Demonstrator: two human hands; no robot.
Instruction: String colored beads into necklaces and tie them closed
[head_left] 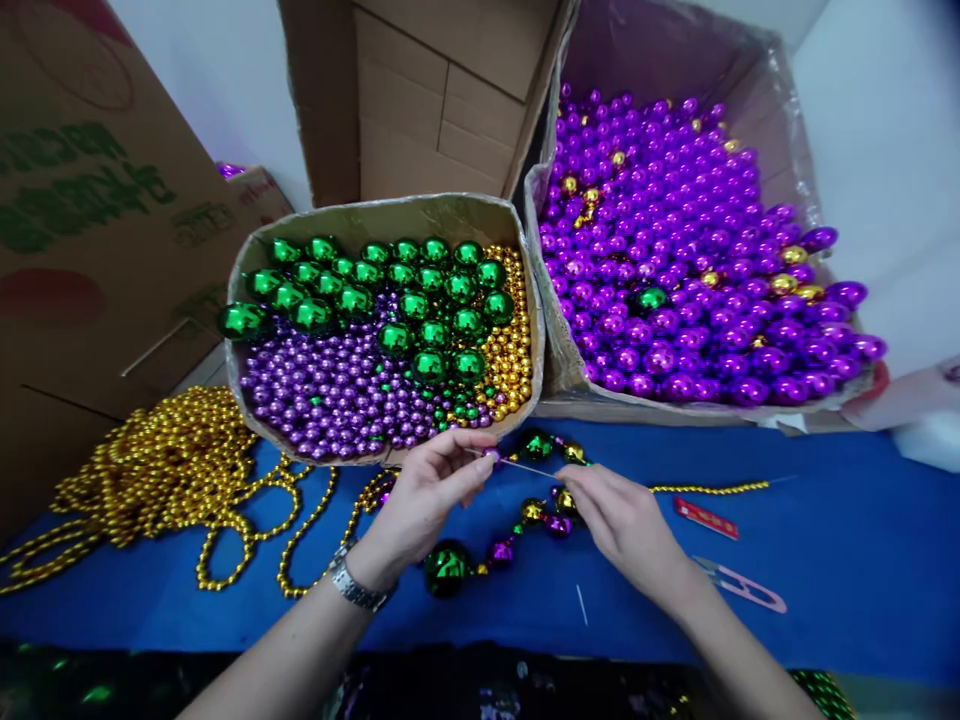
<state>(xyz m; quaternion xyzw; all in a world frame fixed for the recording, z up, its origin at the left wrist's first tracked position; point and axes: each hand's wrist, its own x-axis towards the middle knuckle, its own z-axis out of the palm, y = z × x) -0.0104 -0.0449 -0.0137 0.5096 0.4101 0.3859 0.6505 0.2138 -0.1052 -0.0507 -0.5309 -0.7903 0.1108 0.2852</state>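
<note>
Between my two hands a thin pale string (529,467) is stretched. My left hand (424,495), with a metal-band watch on its wrist, is closed in a pinch on a small purple bead (491,455) at the string's left end. The fingers of my right hand (626,520) pinch the other end. Under and around the hands lies a beaded strand with a large green ball (448,568), a magenta ball (501,552) and a gold ball (532,511). My right hand covers part of this strand.
Behind my hands stands a carton (390,208) of green, purple and gold beads. Right of it is a bigger carton (555,340) of purple balls. Gold bead chains (165,465) are heaped left on the blue table (517,615). Pink thread snips (746,587) and a red packet (706,518) lie right.
</note>
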